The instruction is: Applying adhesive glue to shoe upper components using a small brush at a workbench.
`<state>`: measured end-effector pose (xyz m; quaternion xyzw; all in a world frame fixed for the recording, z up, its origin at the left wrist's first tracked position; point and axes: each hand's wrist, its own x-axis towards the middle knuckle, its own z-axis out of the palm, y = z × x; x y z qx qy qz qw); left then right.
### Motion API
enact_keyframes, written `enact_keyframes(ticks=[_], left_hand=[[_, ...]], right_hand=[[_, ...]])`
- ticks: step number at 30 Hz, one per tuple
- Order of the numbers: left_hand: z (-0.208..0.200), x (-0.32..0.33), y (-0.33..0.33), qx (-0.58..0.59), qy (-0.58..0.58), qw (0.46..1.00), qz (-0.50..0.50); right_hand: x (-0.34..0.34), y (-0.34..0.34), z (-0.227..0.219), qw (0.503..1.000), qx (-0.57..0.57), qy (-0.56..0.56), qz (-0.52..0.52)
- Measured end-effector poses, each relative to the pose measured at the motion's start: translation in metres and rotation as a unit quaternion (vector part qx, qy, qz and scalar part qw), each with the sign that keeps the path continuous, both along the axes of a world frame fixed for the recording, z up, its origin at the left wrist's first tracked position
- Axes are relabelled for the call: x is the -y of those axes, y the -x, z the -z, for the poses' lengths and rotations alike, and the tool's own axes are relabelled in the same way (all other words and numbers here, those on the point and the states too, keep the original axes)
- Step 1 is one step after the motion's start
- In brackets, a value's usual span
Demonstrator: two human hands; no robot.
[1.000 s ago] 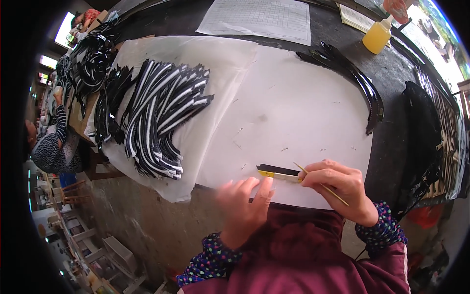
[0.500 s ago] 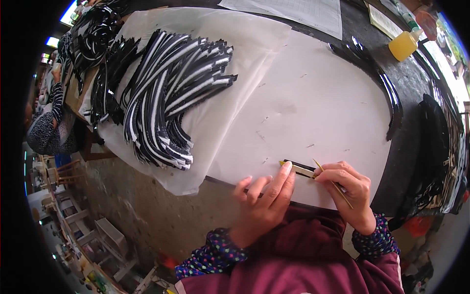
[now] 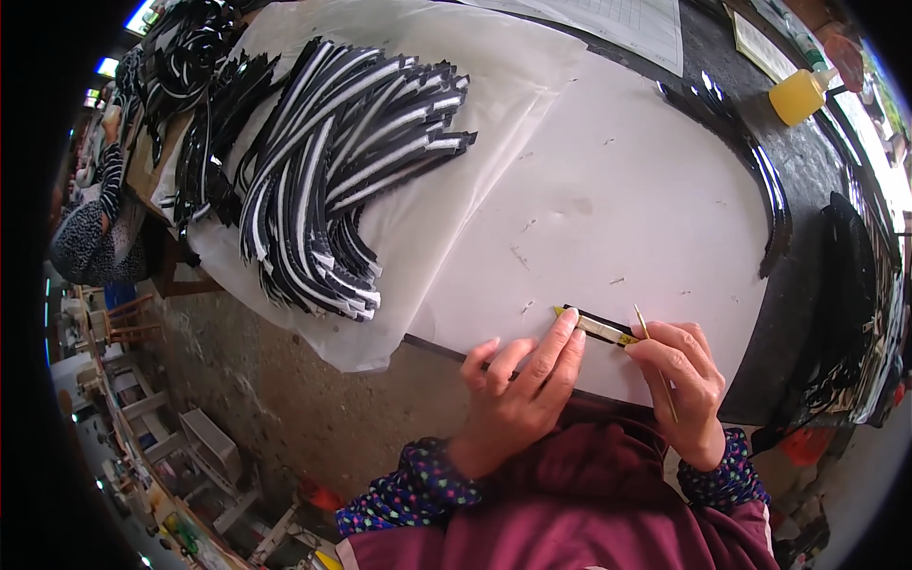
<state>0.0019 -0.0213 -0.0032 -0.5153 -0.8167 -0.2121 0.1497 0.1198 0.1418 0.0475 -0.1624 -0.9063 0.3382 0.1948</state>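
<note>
Near the board's front edge lies a short narrow strip [image 3: 600,329], pale along its middle, with a black edge and yellowish ends. My left hand [image 3: 532,375] rests over its left end, fingers spread, the index fingertip pressing it down against the white board [image 3: 589,228]. At the strip's right end, my right hand [image 3: 686,375] is closed on a thin wooden stick [image 3: 639,319], pinched between thumb and fingers and held upright at a slant. The right fingertips are close to or touching the strip; I cannot tell which.
To the left, a pile of black-and-white strips [image 3: 323,180] lies on translucent sheeting [image 3: 456,204]. Glossy black strips [image 3: 760,171] line the board's right edge. A yellow bottle [image 3: 796,98] stands at the far right. Another person [image 3: 90,233] sits at the far left.
My right hand and the stick have shifted slightly right, and the stick stands steeper. More of the strip's right end shows. The whole view has shifted a little.
</note>
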Motion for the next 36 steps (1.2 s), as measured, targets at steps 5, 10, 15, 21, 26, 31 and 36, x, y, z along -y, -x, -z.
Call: enact_keyframes(ticks=[5,10,15,21,26,31,36], left_hand=[[0.0,-0.001,-0.001,0.01,-0.001,1.0,-0.006],[-0.003,-0.003,0.0,0.018,0.0,1.0,-0.009],[-0.004,-0.001,0.003,0.012,0.005,1.0,0.001],[-0.004,0.0,0.003,0.035,0.003,0.999,0.015],[-0.005,0.002,0.003,0.035,0.034,0.999,0.024],[-0.01,-0.005,0.01,-0.004,0.008,0.999,0.032],[-0.014,-0.006,0.008,-0.002,0.024,0.999,0.036]], right_hand=[[0.0,-0.002,0.004,0.999,-0.017,-0.043,-0.013],[0.0,-0.004,0.008,0.998,-0.023,-0.062,-0.005],[0.001,-0.007,0.01,0.996,-0.022,-0.083,-0.001],[0.0,-0.011,0.012,0.991,-0.031,-0.134,-0.005],[0.001,-0.013,0.016,0.988,-0.038,-0.15,-0.011],[0.002,-0.015,0.019,0.987,-0.047,-0.153,-0.004],[0.003,-0.015,0.019,0.989,-0.044,-0.142,0.001]])
